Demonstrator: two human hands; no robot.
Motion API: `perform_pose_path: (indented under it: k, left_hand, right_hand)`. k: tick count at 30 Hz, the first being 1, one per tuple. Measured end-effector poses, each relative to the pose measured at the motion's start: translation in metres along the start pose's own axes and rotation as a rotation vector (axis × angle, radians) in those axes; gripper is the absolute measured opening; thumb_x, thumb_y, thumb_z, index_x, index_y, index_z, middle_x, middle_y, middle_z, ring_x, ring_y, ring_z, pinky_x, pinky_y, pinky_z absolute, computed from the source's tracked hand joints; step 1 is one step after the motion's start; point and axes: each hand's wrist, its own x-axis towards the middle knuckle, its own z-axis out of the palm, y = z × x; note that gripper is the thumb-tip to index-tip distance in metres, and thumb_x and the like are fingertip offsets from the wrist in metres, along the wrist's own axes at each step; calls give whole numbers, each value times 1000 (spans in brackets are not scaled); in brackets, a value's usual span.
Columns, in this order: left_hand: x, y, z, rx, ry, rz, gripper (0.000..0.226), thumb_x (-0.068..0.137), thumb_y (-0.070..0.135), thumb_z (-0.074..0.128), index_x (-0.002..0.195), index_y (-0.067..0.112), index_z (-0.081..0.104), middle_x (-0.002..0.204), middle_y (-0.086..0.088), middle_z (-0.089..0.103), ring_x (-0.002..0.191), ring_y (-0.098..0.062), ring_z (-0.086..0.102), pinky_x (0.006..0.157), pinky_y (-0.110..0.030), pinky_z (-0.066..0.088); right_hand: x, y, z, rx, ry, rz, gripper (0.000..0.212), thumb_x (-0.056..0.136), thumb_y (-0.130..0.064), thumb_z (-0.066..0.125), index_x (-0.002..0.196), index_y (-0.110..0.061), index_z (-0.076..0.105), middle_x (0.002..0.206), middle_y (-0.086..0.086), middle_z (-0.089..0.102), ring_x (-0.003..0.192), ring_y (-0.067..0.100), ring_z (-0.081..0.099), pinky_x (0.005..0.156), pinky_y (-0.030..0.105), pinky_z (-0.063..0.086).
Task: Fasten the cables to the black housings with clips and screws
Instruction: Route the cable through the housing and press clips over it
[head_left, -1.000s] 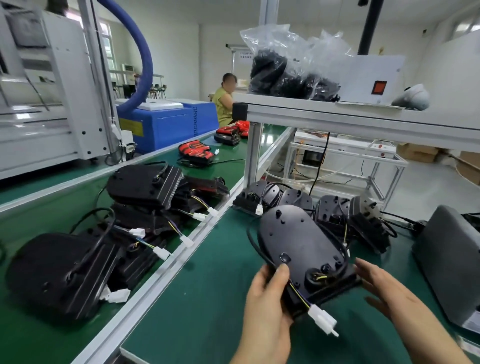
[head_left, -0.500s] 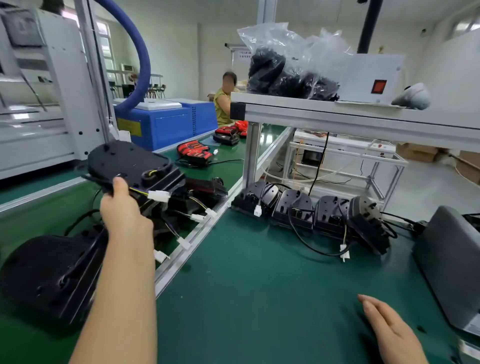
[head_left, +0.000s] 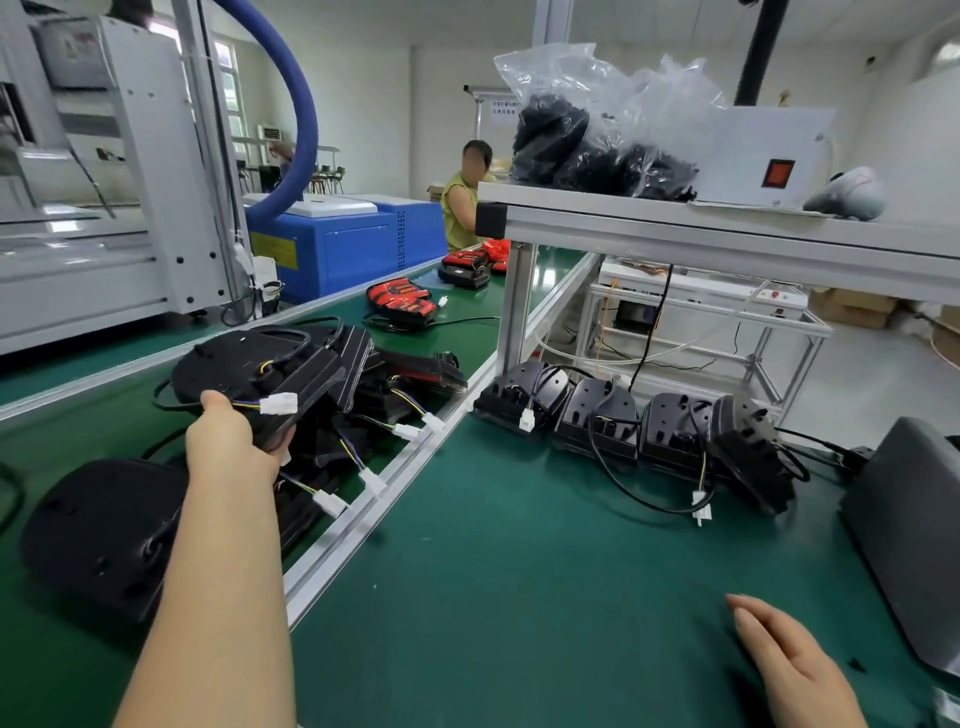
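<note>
Far left of the frame: a large black housing (head_left: 98, 530) lies flat on the green counter (head_left: 519, 597).

Just right of it, a bare forearm reaches up from the bottom edge. The left hand (head_left: 228, 441) grips the near edge of the held housing (head_left: 260, 364), thumb on top and fingers curled beneath. This flat black part sits left of centre, over a pile of housings (head_left: 395, 384). A thin black cable (head_left: 283, 345) loops across its top, and a white connector (head_left: 279, 403) on coloured wires sits just beside the thumb. More white connectors trail from the pile toward an aluminium rail (head_left: 363, 514) that runs diagonally across the counter.

Behind the pile, upper left, are a white machine frame (head_left: 156, 182) and a curved blue hose (head_left: 296, 104). Farther back a seated person (head_left: 460, 208) wears a yellow-green top.

Centre: a row of housings (head_left: 623, 421) stands under a raised metal shelf (head_left: 727, 234), with a black cable and white plug trailing forward. On the shelf are a clear plastic bag (head_left: 597, 130) of black parts and a white box (head_left: 769, 156) with a red switch.

Lower right: the right hand (head_left: 795, 660) is spread loosely, fingers straight, holding nothing, over the counter; contact cannot be told. At the right edge lies a grey cover (head_left: 909, 519).
</note>
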Motion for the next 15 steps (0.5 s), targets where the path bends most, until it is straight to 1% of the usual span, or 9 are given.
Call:
perform_pose_path:
  k: [3,6,7,9,11,12,13,14,15]
  left_hand:
    - [-1,-3,-1,54,-31,45,28,99,39,43,113,14,46,98,-8,54,69,-26,56,71,-45,54]
    - [-1,-4,-4,142,-33,121,24,100,33,42,107,9,42,86,-8,50,62,-27,52,61,-45,52]
    - [-1,-3,-5,155,-40,136,25,100,31,42,108,8,42,90,-10,49,63,-27,51,61,-47,52]
    - [0,-1,-7,178,-53,137,29,100,29,43,116,4,43,106,-15,47,68,-29,52,68,-52,53]
    - [1,1,-10,197,-65,112,29,99,28,44,116,5,43,114,-17,45,80,-33,55,72,-53,52]
    - [0,1,-11,199,-69,93,28,99,29,43,116,6,42,118,-17,45,88,-36,55,70,-53,52]
    - [0,1,-12,195,-65,74,31,99,30,43,120,7,40,124,-16,44,97,-38,54,67,-53,52]
    - [1,0,-12,189,-49,62,39,99,31,42,131,10,35,133,-15,41,106,-40,51,65,-54,52]
    - [1,-1,-13,186,-26,64,50,99,31,42,142,15,24,142,-13,34,114,-41,47,67,-56,53]
  right_hand:
    - [1,1,0,6,-1,-1,16,89,-8,61,96,-19,69,112,5,62,112,20,51,99,34,33]
    - [1,1,-1,6,-3,-5,15,89,-7,62,97,-18,69,112,5,62,110,20,52,97,33,34]
    - [1,2,-1,7,-3,-6,15,89,-7,62,97,-18,69,112,4,62,109,20,52,97,32,34]
    - [1,2,-1,10,-3,-9,15,89,-8,62,97,-18,69,112,4,62,109,20,52,97,32,34]
    - [1,3,0,12,-3,-10,15,88,-7,62,96,-18,69,112,4,62,110,21,53,98,33,35]
    - [1,3,0,13,-4,-8,15,88,-7,62,96,-18,69,112,4,62,111,21,53,98,34,35]
    - [1,3,0,17,-7,-5,14,88,-7,63,96,-17,69,112,5,62,111,21,53,97,33,35]
    - [1,3,0,20,-10,-3,14,88,-7,63,97,-17,69,112,5,62,110,21,53,97,32,35]
    - [1,2,0,22,-11,-1,15,88,-7,63,97,-16,69,112,5,62,109,20,53,96,31,35]
